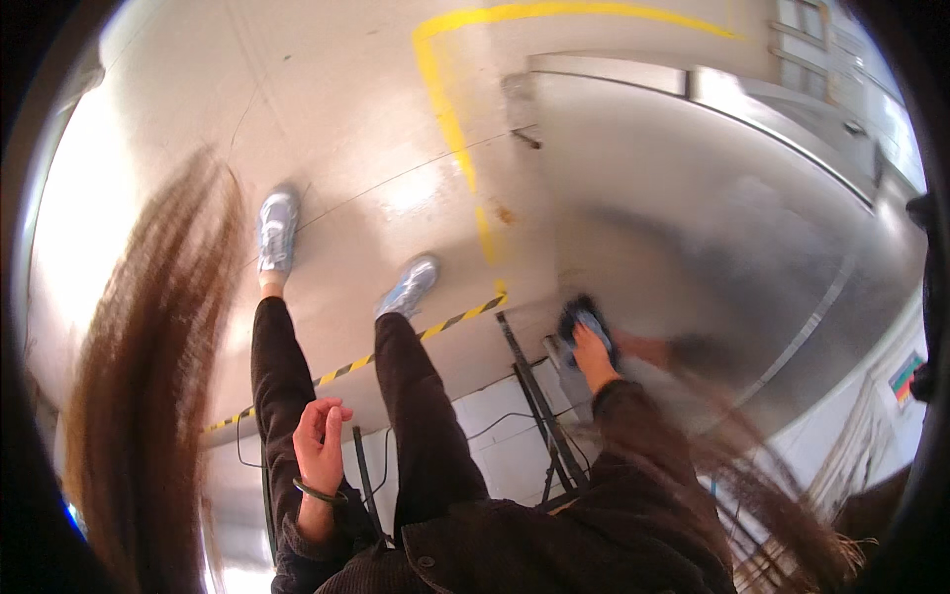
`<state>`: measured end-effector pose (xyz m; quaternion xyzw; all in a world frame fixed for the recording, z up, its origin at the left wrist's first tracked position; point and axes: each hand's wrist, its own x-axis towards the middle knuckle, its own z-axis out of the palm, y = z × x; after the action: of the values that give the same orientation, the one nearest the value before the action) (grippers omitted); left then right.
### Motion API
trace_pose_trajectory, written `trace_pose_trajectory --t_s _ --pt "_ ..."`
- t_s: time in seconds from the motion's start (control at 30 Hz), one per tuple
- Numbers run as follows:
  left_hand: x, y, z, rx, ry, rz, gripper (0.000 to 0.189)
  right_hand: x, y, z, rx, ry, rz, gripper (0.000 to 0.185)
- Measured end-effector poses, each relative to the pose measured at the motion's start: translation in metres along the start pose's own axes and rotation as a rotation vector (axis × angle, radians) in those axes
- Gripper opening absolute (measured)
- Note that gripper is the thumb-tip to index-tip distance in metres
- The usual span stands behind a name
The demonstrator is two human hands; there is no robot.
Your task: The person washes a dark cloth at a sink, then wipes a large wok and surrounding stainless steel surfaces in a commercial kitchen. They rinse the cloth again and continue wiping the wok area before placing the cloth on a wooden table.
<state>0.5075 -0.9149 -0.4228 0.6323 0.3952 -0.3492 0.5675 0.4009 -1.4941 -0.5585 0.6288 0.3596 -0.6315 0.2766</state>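
My right hand [592, 352] grips a bunched dark blue-black cloth [575, 315], blurred at its edges. It is held at the lower left part of a large brushed stainless-steel panel [668, 193], which mirrors the hand and sleeve. Whether the cloth touches the metal, I cannot tell. In front of my left thigh hangs my left hand [319, 438], holding nothing, its fingers loosely curled and the thumb apart. A dark green bangle [319, 492] circles that wrist.
Yellow floor tape [445, 111] and a yellow-black hazard strip [460, 318] mark the floor around my shoes [278, 230]. Dark metal legs [538, 401] and loose cables [497, 423] stand near my right leg. Long hair [156, 371] blocks part of the left side.
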Motion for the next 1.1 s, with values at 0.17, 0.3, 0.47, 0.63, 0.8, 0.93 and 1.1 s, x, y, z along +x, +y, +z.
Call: trace_pose_trajectory --t_s 0.17,0.3,0.47,0.63,0.8,0.93,1.1 --pt "-0.023 0.049 0.008 0.069 -0.152 0.161 0.018 -0.019 0.142 -0.258 -0.176 0.694 0.464 0.041" --pt "-0.035 0.112 0.006 0.02 -0.065 0.265 0.018 -0.163 0.198 -0.398 -0.265 0.931 0.619 0.035" --pt "-0.059 0.175 -0.012 -0.174 -0.168 0.46 0.018 -0.298 0.182 -0.372 -0.297 0.871 0.525 0.038" --pt "-0.073 0.183 -0.042 -0.176 -0.101 0.456 0.021 -0.342 0.045 -0.16 -0.016 0.436 0.282 0.055" --pt "-0.073 0.163 -0.079 -0.174 0.043 0.459 0.022 -0.41 -0.017 -0.049 -0.034 0.169 -0.043 0.035" --pt "-0.094 0.172 -0.066 -0.105 0.079 0.511 0.021 -0.407 0.06 -0.163 -0.041 0.727 0.137 0.03" --pt "-0.142 0.217 -0.009 0.256 0.047 0.726 0.025 -0.405 0.202 -0.382 -0.231 1.374 0.357 0.024"
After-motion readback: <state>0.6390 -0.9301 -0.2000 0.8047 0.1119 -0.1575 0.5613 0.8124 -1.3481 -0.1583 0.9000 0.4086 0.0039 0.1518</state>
